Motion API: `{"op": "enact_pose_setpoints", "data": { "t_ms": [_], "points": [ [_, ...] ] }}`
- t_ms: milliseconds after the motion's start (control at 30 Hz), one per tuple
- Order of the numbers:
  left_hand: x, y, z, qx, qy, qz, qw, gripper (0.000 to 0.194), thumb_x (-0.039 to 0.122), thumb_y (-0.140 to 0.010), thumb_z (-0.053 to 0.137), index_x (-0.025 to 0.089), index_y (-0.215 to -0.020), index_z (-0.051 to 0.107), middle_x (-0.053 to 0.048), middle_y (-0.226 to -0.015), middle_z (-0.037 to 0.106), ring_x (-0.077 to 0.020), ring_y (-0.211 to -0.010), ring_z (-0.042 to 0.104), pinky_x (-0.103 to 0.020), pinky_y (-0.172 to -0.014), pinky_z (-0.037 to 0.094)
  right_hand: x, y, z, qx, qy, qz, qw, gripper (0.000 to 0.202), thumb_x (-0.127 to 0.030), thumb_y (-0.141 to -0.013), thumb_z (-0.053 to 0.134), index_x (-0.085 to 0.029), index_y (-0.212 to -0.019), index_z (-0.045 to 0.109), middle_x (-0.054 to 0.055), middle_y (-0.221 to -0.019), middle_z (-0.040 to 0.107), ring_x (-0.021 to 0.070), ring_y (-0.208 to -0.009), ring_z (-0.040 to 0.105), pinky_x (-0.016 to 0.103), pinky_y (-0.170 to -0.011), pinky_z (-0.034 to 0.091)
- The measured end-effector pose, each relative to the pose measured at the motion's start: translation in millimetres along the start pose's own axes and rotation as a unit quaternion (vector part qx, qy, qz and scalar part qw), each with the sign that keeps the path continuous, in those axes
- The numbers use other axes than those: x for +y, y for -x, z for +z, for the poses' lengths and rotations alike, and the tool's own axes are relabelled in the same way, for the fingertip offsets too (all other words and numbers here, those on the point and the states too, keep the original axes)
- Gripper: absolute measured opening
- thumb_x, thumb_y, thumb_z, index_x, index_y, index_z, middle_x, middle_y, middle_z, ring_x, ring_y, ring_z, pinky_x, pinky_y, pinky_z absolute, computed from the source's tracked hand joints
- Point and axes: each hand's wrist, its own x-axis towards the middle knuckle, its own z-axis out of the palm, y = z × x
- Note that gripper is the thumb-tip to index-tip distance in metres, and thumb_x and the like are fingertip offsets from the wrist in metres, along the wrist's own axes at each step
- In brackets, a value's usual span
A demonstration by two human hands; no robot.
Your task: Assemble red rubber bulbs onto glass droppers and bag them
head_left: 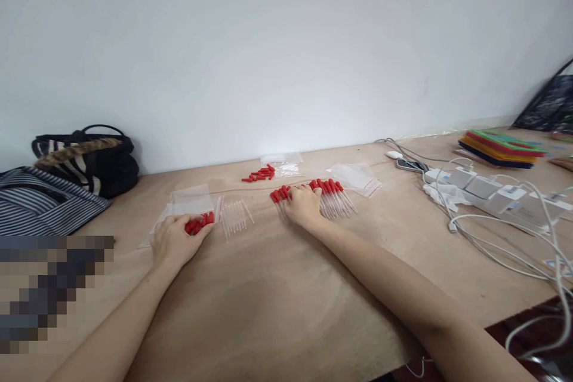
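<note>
My left hand curves round a pile of red rubber bulbs, which shows between the thumb and fingers above clear zip bags. To its right lies a row of thin clear tubes without bulbs. My right hand has its curled fingers on a row of droppers, clear tubes with red bulbs on their far ends; its fingertips are partly hidden among the bulbs. Behind, loose red bulbs lie beside more clear tubes on a bag.
More clear bags lie right of the droppers. A power strip with white chargers, tangled white cables and a stack of coloured trays or frames fill the right side. Black and striped bags stand at left against the wall.
</note>
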Motion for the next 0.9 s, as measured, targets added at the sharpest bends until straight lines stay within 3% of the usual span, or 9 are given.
{"op": "enact_pose_setpoints", "data": {
  "t_ms": [167,300,433,567,733,900],
  "points": [
    [9.3,8.2,-6.0,0.057,-0.138,0.036,0.988,0.029,0.042,-0.076,0.052,0.019,-0.085,0.066,-0.011,-0.093,0.057,-0.0319,-0.095,0.048,-0.04,-0.074,0.036,-32.5,1.6,3.3,0.006,-0.022,-0.064,0.998,0.024,-0.027,-0.077,0.043,-0.016,-0.083,0.063,0.01,-0.093,0.063,0.0234,-0.093,0.048,0.04,-0.078,0.023],
    [8.7,10.0,-4.5,0.089,-0.185,0.056,0.977,0.028,0.04,-0.077,0.051,0.018,-0.082,0.067,-0.012,-0.093,0.058,-0.0311,-0.092,0.049,-0.04,-0.07,0.035,-67.5,0.3,10.8,-0.058,-0.022,-0.069,0.996,0.027,-0.031,-0.078,0.044,-0.015,-0.088,0.064,0.013,-0.096,0.062,0.0253,-0.096,0.047,0.04,-0.08,0.024],
    [7.2,8.8,-1.8,0.095,-0.207,0.066,0.971,0.024,0.035,-0.077,0.05,0.019,-0.08,0.069,-0.011,-0.091,0.059,-0.0298,-0.091,0.049,-0.04,-0.071,0.033,-84.1,-3.7,18.6,-0.117,-0.002,-0.04,0.992,0.026,-0.028,-0.077,0.048,-0.014,-0.094,0.063,0.015,-0.1,0.061,0.0266,-0.099,0.048,0.041,-0.082,0.023],
    [8.8,9.0,-1.1,0.1,-0.201,0.07,0.972,0.027,0.033,-0.078,0.047,0.018,-0.079,0.069,-0.011,-0.09,0.06,-0.0297,-0.09,0.049,-0.04,-0.071,0.031,-87.6,-4.5,23.7,-0.122,0.011,-0.031,0.992,0.026,-0.023,-0.079,0.046,-0.013,-0.096,0.063,0.018,-0.101,0.061,0.0276,-0.099,0.048,0.042,-0.082,0.023],
    [12.8,12.8,-3.5,0.157,-0.192,0.064,0.967,0.034,0.035,-0.082,0.039,0.015,-0.08,0.067,-0.012,-0.094,0.061,-0.0303,-0.09,0.047,-0.042,-0.073,0.029,-83.2,0.9,18.1,-0.1,0.021,-0.034,0.994,0.031,-0.018,-0.083,0.037,-0.008,-0.101,0.061,0.02,-0.104,0.058,0.0278,-0.1,0.045,0.04,-0.079,0.024],
    [19.7,17.8,-7.6,0.152,-0.2,0.07,0.965,0.034,0.036,-0.083,0.039,0.016,-0.082,0.067,-0.009,-0.095,0.061,-0.0287,-0.09,0.048,-0.041,-0.072,0.029,-41.1,20.2,-2.1,-0.003,0.027,-0.091,0.995,0.024,-0.019,-0.081,0.042,-0.008,-0.092,0.06,0.016,-0.097,0.058,0.0264,-0.092,0.044,0.038,-0.074,0.025]
  ]
}}
